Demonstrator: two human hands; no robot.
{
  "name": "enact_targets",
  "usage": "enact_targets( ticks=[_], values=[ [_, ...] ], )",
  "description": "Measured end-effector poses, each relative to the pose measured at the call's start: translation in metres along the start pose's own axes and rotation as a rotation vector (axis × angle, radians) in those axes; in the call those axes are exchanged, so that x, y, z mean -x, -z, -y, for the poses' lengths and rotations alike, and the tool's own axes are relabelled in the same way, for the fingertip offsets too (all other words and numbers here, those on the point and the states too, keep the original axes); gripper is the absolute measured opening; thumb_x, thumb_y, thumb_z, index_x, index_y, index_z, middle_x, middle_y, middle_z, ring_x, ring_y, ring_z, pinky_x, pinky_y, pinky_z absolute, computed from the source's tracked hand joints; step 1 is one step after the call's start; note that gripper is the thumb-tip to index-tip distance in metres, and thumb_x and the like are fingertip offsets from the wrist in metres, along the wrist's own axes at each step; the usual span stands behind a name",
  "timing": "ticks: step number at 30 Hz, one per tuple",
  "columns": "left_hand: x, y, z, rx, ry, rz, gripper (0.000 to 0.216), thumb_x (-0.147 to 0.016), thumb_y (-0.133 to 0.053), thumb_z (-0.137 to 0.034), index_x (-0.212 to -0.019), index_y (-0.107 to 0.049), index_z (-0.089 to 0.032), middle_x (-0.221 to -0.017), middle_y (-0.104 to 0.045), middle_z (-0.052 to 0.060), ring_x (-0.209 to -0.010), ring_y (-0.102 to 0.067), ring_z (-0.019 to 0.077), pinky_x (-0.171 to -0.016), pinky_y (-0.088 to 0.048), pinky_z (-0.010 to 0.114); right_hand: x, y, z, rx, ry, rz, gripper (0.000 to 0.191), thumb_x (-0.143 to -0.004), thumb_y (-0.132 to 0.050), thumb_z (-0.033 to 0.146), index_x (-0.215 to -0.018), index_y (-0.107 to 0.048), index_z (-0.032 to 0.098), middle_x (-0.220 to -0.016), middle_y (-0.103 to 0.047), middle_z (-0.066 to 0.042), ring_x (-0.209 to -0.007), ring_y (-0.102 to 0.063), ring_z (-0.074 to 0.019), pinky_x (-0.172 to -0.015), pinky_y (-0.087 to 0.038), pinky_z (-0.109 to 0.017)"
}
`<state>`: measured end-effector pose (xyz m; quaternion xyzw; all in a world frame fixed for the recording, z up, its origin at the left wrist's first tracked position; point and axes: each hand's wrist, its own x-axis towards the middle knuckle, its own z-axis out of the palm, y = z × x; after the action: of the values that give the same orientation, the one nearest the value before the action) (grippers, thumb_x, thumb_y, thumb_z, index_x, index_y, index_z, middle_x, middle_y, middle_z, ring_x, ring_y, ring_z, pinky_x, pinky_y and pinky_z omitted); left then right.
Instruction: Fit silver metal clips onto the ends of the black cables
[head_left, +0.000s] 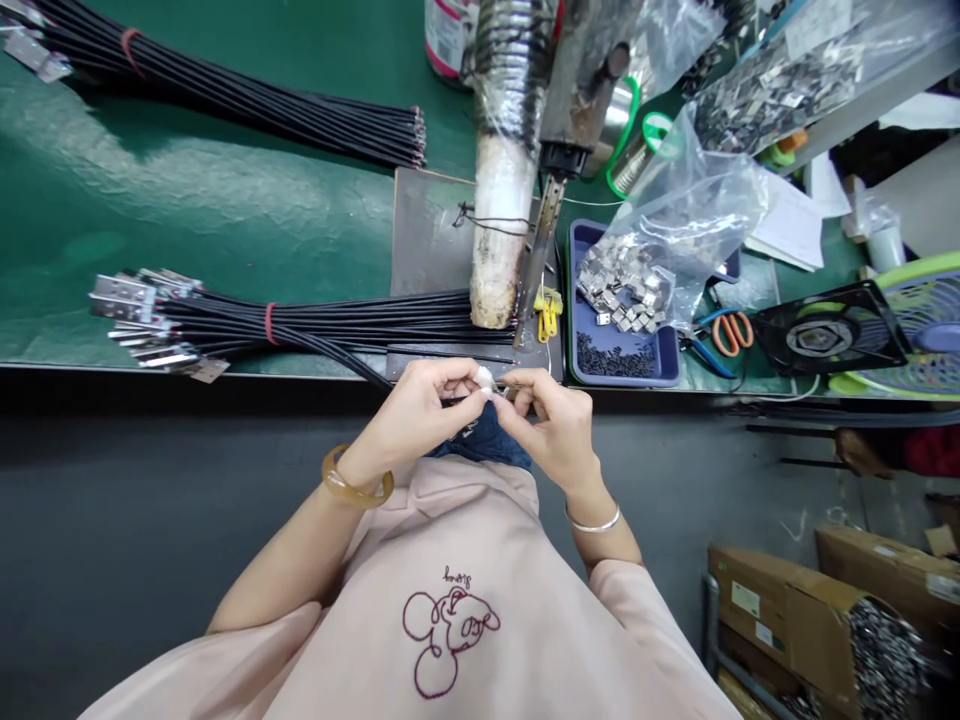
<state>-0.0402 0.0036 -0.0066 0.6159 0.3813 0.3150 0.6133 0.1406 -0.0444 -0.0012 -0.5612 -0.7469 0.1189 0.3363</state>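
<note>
My left hand [424, 405] and my right hand [551, 425] meet just in front of the table's near edge, fingers pinched together around a small white-tipped piece [485, 379] and the end of a thin black cable [360, 360]. That cable runs back to a bundle of black cables [337, 325] tied with a red band, with metal connectors [142, 315] at its left end. A second cable bundle [247, 95] lies further back. A wrapped machine head [506, 170] hangs over a metal plate [424, 235] right behind my hands.
A blue tray [574, 300] holds small metal shells and dark bits, with a plastic bag [690, 210] of shells spilling into it. Orange-handled pliers [724, 330] and a green fan [885, 325] lie to the right. Cardboard boxes [795, 610] stand on the floor at lower right.
</note>
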Motion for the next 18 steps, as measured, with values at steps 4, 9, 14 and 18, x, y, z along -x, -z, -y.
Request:
enact_targets(
  ticks=[4,9,14,18],
  values=[
    [-0.001,-0.002,0.000,0.001,-0.025,-0.030,0.009,-0.082,-0.062,-0.021,-0.078,-0.065,-0.013,-0.064,-0.056,-0.002,-0.057,-0.049,0.0082,-0.057,-0.043,0.019,-0.001,-0.002,0.004,0.030,-0.017,-0.015,0.013,-0.096,-0.059,0.024,-0.087,-0.065,0.019,-0.058,-0.055,0.007,-0.049,-0.048,-0.0059,-0.055,-0.038,-0.020],
    [0.001,0.003,-0.005,0.048,-0.067,0.006,0.006,-0.080,-0.066,-0.019,-0.077,-0.067,-0.014,-0.069,-0.063,0.001,-0.062,-0.056,0.0100,-0.060,-0.049,0.020,-0.002,0.003,0.006,-0.304,-0.223,0.027,0.022,-0.095,-0.058,0.033,-0.079,-0.062,0.020,-0.054,-0.047,0.009,-0.042,-0.036,-0.0055,-0.044,-0.030,-0.020],
    [0.003,0.015,-0.009,0.130,-0.017,0.121,0.012,-0.081,-0.067,-0.021,-0.071,-0.065,-0.015,-0.059,-0.059,0.000,-0.052,-0.051,0.0090,-0.051,-0.043,0.019,-0.007,0.045,-0.024,-0.099,-0.339,-0.250,0.025,-0.096,-0.057,0.040,-0.087,-0.069,0.020,-0.061,-0.059,0.004,-0.050,-0.048,-0.0093,-0.049,-0.035,-0.023],
    [-0.003,0.022,-0.021,0.017,-0.105,0.252,0.017,-0.086,-0.065,-0.023,-0.071,-0.068,-0.015,-0.061,-0.062,0.001,-0.054,-0.052,0.0103,-0.050,-0.039,0.021,-0.020,0.074,-0.067,0.211,-0.330,-0.049,0.012,-0.089,-0.066,0.028,-0.087,-0.073,0.019,-0.081,-0.072,-0.002,-0.058,-0.050,-0.0109,-0.062,-0.040,-0.027]
  ],
)
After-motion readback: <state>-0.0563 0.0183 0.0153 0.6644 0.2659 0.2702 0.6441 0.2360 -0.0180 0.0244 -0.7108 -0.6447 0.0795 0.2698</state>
